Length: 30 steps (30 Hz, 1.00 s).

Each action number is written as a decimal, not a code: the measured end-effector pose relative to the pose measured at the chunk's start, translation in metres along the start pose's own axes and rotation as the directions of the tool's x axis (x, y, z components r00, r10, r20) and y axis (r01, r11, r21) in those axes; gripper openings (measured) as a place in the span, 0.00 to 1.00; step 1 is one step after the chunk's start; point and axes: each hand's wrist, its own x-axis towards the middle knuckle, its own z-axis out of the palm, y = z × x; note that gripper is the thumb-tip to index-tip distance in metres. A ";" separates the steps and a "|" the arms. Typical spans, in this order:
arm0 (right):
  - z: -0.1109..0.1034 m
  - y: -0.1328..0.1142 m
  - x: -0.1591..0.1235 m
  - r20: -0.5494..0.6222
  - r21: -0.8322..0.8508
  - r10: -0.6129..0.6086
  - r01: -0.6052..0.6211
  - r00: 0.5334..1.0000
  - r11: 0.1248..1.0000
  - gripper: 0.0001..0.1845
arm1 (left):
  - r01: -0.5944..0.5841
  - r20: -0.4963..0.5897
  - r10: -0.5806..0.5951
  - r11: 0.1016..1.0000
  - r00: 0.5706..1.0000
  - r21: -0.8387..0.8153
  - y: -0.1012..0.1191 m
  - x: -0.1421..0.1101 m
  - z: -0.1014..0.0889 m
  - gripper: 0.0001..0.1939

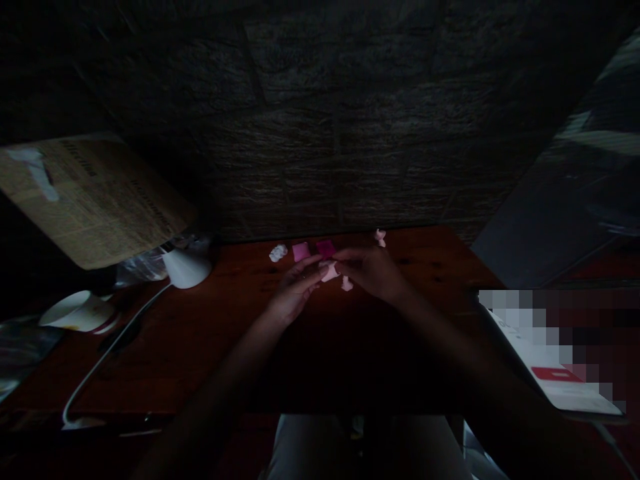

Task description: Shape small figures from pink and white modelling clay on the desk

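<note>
Dark brick-patterned wall (310, 153) is seen across the whole back, and below it a reddish-brown wooden table (225, 363) is set. At the left, a brown printed paper bag (95, 193) is leaned over the table's far corner. Near the right edge, a white-and-red flat item (555, 373) is partly hidden by blurred blocks. On the left part of the table, a pale cup (80, 312) is tilted, and beside the bag a white cone-shaped object (187, 268) is placed, with a white cable (117, 350) run from it toward the front edge.

Near the table's middle, a pale pink piece (330, 271) is held between both hands: it is pinched by thumb and fingers of the left hand (293, 293), and its right side is gripped by the fingertips of the right hand (374, 272). Just beyond them, a pink square (301, 251) and a magenta square (325, 249) are laid side by side. White crumpled material (278, 253) is found left of these. Smaller pink scraps (381, 237) are scattered behind and below the right hand.
</note>
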 end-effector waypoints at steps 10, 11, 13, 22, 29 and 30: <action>-0.001 -0.001 0.000 0.059 -0.065 -0.011 0.015 0.998 0.998 0.11 | -0.006 -0.023 0.006 1.000 1.000 -0.010 0.002 0.000 0.003 0.19; -0.004 -0.001 0.000 0.069 -0.024 0.006 -0.005 0.998 1.000 0.10 | 0.001 -0.025 -0.001 1.000 1.000 -0.016 0.003 -0.001 0.003 0.19; -0.009 -0.001 0.000 0.086 0.066 0.037 -0.043 0.996 0.997 0.12 | 0.003 -0.033 -0.003 1.000 0.999 -0.023 0.004 -0.001 0.002 0.19; -0.007 -0.004 0.001 0.190 0.173 0.184 -0.218 0.964 0.960 0.08 | -0.052 -0.031 0.052 0.999 0.998 0.009 0.001 0.000 0.001 0.18; -0.009 -0.002 0.001 0.157 0.269 0.237 -0.273 0.959 0.924 0.10 | -0.207 0.003 0.208 0.973 0.978 0.098 -0.001 -0.003 0.006 0.22; -0.010 -0.002 0.001 0.165 0.295 0.225 -0.266 0.960 0.918 0.12 | -0.228 -0.001 0.229 0.968 0.973 0.103 -0.001 -0.003 0.007 0.23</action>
